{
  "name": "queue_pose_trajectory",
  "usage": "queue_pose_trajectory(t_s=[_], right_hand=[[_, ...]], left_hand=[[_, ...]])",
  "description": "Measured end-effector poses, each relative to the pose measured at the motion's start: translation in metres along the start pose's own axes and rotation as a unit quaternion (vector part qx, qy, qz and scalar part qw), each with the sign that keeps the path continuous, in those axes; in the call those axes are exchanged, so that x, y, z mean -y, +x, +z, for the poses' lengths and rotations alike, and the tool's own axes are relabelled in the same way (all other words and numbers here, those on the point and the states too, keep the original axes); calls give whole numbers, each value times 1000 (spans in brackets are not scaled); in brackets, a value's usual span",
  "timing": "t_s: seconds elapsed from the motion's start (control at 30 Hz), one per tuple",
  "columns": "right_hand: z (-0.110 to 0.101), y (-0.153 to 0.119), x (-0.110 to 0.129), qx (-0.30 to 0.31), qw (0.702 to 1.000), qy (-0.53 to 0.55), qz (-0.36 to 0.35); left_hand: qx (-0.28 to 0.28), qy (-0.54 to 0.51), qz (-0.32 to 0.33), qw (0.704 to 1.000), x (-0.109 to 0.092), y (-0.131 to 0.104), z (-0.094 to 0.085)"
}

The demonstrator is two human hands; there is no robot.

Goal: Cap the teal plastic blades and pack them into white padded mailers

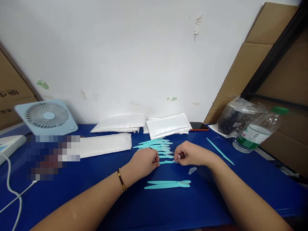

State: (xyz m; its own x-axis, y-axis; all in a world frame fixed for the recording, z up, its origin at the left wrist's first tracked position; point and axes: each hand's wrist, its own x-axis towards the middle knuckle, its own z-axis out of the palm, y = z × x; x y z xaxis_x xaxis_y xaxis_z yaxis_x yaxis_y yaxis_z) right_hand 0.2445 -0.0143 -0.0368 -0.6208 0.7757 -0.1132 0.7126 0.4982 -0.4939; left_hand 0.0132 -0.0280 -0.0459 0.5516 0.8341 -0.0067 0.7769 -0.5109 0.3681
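L hand [144,162] pinches turquoise tool [166,162], R hand [190,154] at other end

Tool lies btwn the hands on the blue table [211,199], just on the person's side of a bunch of similar tools [163,149]. L thumb & fingers are closed on its L end. R fingers curl in by its R end; can't tell what, if anything, they grip. Small clear piece [192,170] nr R hand. Paired tools [166,185] lie closer to the person; lone tool [220,151] beyond R forearm. At back: white padded mailers [169,125], phone [198,125]. Fan [48,115] far L, green-capped bottle [255,133] far R.
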Motion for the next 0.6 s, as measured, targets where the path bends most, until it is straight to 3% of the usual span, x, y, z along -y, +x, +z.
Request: queue_pose_trajectory(t_s=[0.23,0.37,0.43,0.53,0.6], right_hand=[[10,13,11,-44,998,-17,-49],[-7,3,0,-118,991,-62,29],[-19,-8,-12,-119,984,-87,98],[-27,-20,-26,-24,978,-78,193],[-24,-20,-29,33,973,-62,218]], left_hand=[[-38,32,35,998,8,7,6],[-117,45,53,991,10,8,8],[-77,-4,73,994,6,5,6],[48,-84,100,990,-2,-2,2],[101,-101,103,984,-4,-3,1]])
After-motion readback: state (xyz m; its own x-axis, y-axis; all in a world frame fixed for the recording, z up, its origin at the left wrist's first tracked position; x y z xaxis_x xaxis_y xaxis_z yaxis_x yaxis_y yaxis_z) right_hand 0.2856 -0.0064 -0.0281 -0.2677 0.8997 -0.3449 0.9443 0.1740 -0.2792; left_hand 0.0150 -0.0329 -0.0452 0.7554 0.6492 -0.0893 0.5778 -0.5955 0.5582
